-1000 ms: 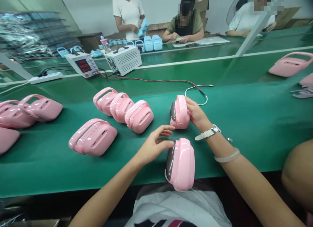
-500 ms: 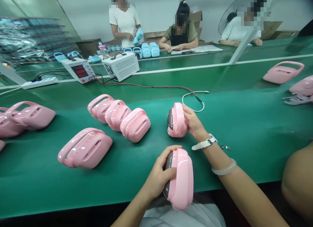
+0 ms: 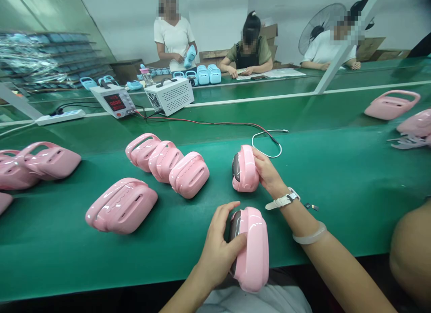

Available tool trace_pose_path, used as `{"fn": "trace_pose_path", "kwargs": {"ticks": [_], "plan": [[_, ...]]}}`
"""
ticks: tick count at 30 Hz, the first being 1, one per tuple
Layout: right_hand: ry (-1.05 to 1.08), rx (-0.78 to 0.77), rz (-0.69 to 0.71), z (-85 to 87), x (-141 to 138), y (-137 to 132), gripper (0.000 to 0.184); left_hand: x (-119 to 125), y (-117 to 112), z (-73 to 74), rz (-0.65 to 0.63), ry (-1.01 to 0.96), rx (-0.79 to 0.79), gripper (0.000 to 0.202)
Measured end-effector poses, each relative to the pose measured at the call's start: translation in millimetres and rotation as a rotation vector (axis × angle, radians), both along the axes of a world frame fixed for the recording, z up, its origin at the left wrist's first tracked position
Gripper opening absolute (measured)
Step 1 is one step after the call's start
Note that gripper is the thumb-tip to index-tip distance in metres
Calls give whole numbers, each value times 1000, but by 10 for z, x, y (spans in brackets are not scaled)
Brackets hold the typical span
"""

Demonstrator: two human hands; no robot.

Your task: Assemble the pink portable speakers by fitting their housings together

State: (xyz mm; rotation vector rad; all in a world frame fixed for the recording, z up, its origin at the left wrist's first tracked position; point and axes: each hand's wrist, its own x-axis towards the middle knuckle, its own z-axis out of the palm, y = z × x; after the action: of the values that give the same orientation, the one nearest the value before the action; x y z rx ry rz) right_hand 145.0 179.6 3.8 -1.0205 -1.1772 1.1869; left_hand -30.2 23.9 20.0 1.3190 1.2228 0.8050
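Note:
My left hand (image 3: pixel 220 243) is around a pink portable speaker (image 3: pixel 256 254) that juts past the table's near edge. Its thumb presses on the pink shell, while the fingertips at the top stand a little off it. The speaker's dark front faces left. Farther in, my right hand (image 3: pixel 267 170) grips a second pink speaker (image 3: pixel 248 168) from its right side, the fingers partly hidden behind it. This one is on or just above the green table, dark front also leftward. Left of my hands lies a single pink speaker (image 3: pixel 124 207) with a carry handle, and a row of three more (image 3: pixel 190 174).
More pink speakers (image 3: pixel 54 160) lie at far left, others (image 3: pixel 392 105) at far right. A white cable (image 3: pixel 281 147) curls behind my right hand. Small dark bits (image 3: pixel 311 207) lie near my wrist. Beyond stand a power supply (image 3: pixel 116 101) and a white vented box (image 3: pixel 173 95). Co-workers sit and stand opposite.
My left fingertips have drawn back from the top of the near speaker, leaving a looser hold. The right hand keeps its grip. The whole view has shifted slightly.

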Motion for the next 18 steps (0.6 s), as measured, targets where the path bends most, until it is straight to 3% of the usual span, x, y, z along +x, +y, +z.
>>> {"fn": "trace_pose_path", "kwargs": {"ticks": [8,12,15,18], "plan": [[36,-55,30,26,-12,1,39,-28,-64,202,-143,258,-45,69],[12,-102,38,114,129,-60,46,9,-120,244,-159,237,-46,64],[41,-53,-63,257,316,-381,52,29,-145,150,-128,95,-79,70],[124,12,-49,349,373,-936,34,64,-116,2,-9,-197,-156,57]]}}
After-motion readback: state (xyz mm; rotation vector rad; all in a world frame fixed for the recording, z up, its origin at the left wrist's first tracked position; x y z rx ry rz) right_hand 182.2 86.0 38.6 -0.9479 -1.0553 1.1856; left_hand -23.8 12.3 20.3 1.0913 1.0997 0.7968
